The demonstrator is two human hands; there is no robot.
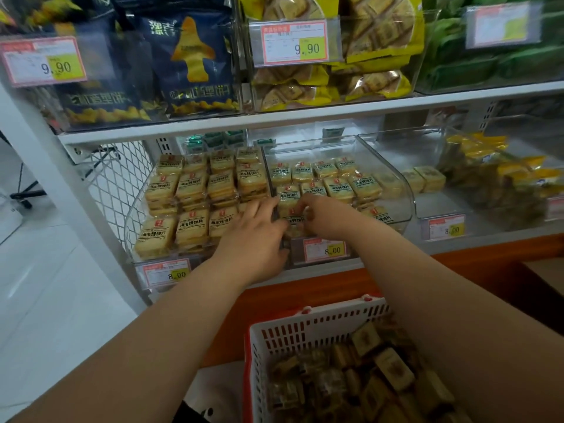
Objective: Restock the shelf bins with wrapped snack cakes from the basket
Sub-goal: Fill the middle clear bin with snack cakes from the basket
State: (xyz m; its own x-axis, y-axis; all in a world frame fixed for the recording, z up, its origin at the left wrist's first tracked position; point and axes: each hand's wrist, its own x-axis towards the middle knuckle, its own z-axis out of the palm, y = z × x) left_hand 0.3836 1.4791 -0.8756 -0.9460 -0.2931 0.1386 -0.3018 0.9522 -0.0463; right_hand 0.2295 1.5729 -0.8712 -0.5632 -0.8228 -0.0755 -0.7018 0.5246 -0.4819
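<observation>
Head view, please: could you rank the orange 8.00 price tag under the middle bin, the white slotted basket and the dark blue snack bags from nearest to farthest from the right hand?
1. Orange 8.00 price tag, just below the right hand.
2. White slotted basket, lower, near the person.
3. Dark blue snack bags, upper-left shelf.

Basket [305,328] below — snack cakes [345,186] in bins [396,178] above.

The basket [320,328] is cut off at the bottom edge, the green bags [488,62] far above it are blurry, and both hands' fingers [268,206] hide some cakes [293,219].
</observation>
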